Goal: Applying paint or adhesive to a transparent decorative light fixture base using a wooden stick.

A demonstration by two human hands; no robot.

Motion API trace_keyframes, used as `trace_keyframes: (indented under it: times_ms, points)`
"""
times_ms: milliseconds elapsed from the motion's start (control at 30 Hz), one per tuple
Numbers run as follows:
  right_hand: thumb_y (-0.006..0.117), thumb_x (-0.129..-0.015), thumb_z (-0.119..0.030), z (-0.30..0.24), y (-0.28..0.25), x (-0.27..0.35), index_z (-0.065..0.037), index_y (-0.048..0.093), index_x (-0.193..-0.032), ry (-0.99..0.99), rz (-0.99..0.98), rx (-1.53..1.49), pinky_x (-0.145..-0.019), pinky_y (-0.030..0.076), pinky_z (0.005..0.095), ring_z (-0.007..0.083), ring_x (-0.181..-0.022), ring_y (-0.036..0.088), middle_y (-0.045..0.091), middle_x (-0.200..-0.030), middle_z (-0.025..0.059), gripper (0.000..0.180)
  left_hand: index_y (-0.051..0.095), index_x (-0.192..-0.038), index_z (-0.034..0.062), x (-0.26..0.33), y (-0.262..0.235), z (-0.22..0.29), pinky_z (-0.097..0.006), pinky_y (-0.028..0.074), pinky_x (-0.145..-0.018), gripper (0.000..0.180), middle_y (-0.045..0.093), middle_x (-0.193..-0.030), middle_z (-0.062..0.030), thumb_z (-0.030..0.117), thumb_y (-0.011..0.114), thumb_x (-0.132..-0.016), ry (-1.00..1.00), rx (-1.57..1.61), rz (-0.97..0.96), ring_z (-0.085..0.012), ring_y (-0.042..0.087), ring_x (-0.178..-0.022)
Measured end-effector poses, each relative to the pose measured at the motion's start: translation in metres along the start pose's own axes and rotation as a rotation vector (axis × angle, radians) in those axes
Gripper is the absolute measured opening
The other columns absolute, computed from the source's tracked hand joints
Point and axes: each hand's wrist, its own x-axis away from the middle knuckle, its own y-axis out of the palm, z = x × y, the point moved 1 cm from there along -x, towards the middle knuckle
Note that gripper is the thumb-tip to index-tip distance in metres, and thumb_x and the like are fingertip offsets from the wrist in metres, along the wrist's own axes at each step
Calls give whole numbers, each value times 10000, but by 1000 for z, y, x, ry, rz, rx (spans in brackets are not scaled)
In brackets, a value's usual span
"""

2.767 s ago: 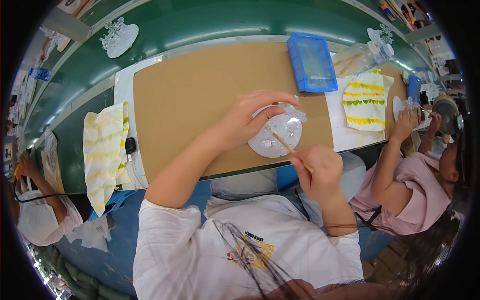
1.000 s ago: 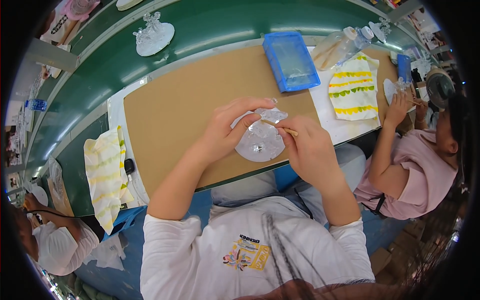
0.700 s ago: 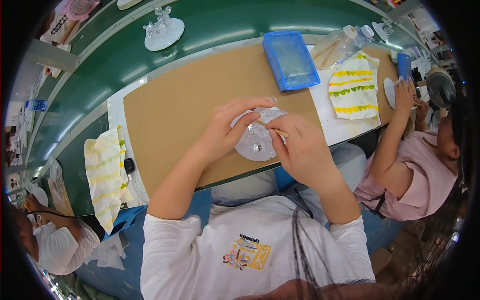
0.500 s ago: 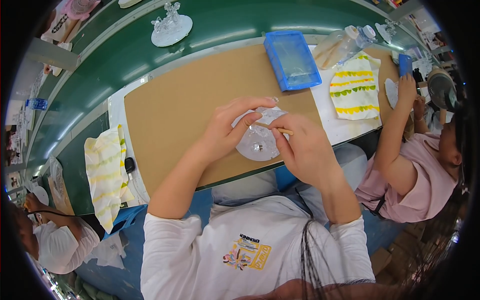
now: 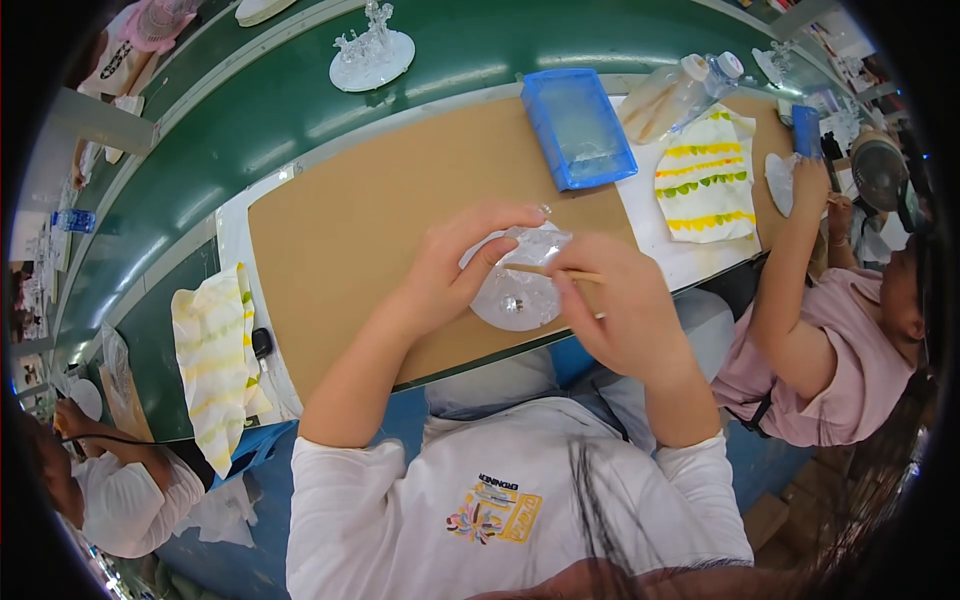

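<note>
My left hand (image 5: 450, 262) curves its thumb and index finger around a clear ornament (image 5: 542, 246), which stands on a pale round base (image 5: 497, 312). Part of the ornament is hidden behind my fingers. A thin wooden stick (image 5: 580, 275) is pinched in my right hand (image 5: 622, 310), its far end pointing left toward the clear ornament. Both hands are over the near edge of a brown board (image 5: 370, 230).
Beyond the board stands a blue tray (image 5: 627, 160), beside clear bottles (image 5: 650, 115). Patterned cloths lie at right (image 5: 705, 180) and left (image 5: 215, 350). Another clear ornament (image 5: 372, 60) sits on the green surface. A co-worker (image 5: 810, 340) works at right, another (image 5: 130, 485) at left.
My right hand has shifted slightly right and down with the stick, which shows more of its length. The far ornament on the green surface has moved right. My left hand stays around the near ornament.
</note>
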Motion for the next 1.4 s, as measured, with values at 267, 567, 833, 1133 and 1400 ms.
trace_keyframes:
  times_ms: [267,567,833,1133,1400]
  points:
    - [503,-926,-47,27,-55,36,10,589,-947,297,569,-172,-730,481,279,166,-763,606,619,-833,86,105,621,-1152,63,1,2,3,-367,456,-942,293,638,-1193,-107,-18,520,-889,-18,-22,32,-294,598,-1098]
    - [536,-925,-40,80,-35,17,26,607,-960,350,391,96,-723,488,271,183,-792,643,651,-852,110,104,620,-1129,23,4,2,6,-383,448,-967,297,641,-1179,-139,-60,531,-859,-88,-3,12,-312,586,-1135]
    - [559,-907,-35,95,-35,7,12,627,-948,252,307,205,-691,490,279,210,-762,635,658,-870,116,92,624,-1109,10,4,3,1,-410,462,-956,247,651,-1148,-143,-24,538,-880,-19,-24,34,-329,603,-1106]
    - [513,-928,-38,72,-48,51,9,602,-937,289,451,40,-675,471,272,164,-773,608,641,-846,127,100,626,-1104,13,2,1,3,-420,466,-949,214,655,-1138,-137,40,533,-913,-22,-28,24,-328,606,-1106]
    - [570,-858,-44,39,-29,113,-28,585,-965,147,278,-255,-585,512,317,247,-666,640,665,-813,133,109,622,-1106,5,3,2,0,-426,447,-974,215,645,-1155,-150,42,527,-917,-26,5,15,-331,593,-1123]
